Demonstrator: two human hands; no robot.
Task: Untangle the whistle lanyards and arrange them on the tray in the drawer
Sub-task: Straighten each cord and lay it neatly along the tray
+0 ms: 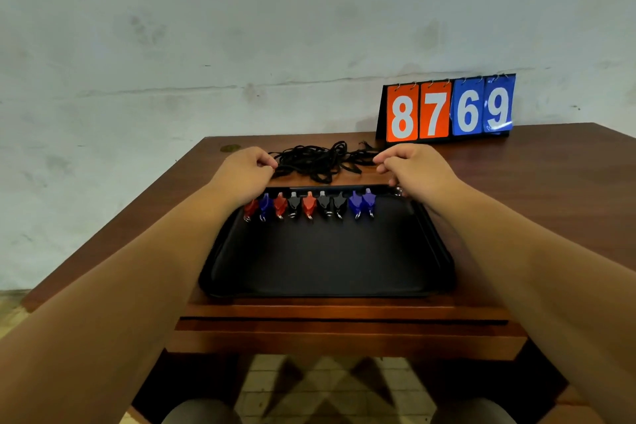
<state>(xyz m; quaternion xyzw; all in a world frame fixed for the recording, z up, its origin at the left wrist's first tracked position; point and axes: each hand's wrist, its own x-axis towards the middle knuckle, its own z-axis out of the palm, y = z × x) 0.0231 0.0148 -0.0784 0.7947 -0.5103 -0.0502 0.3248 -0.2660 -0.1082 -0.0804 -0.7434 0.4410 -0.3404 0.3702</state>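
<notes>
Black lanyards [320,160] lie in one tangled heap on the brown wooden worktop [533,182], just beyond the far edge of the tray [327,251]. From where I watch, both of the person's hands reach to that heap from either side. The left hand [241,169] has its fingers curled at the left edge of the tangle and seems to pinch a cord there. The right hand [409,165] has its fingers curled at the right edge, where loose cord ends meet the fingertips, and it looks to be pinching one too. The hands are well apart, with the heap between them. The tray is black and sits in the open drawer [344,320] below the worktop's front edge. Nine whistles [309,205] lie in a neat row along its far side: red, blue, red, black, red, black, black, blue, blue, each with a small metal ring at its near end. None of the cords reaches onto the tray, and the rest of its floor is bare. I see a small shiny bit under the right hand at the tray's far right corner, but I cannot tell what it is. At the back right of the worktop a flip scoreboard [447,110] stands against the pale wall [241,27], showing 8 and 7 on orange cards, 6 and 9 on blue.
</notes>
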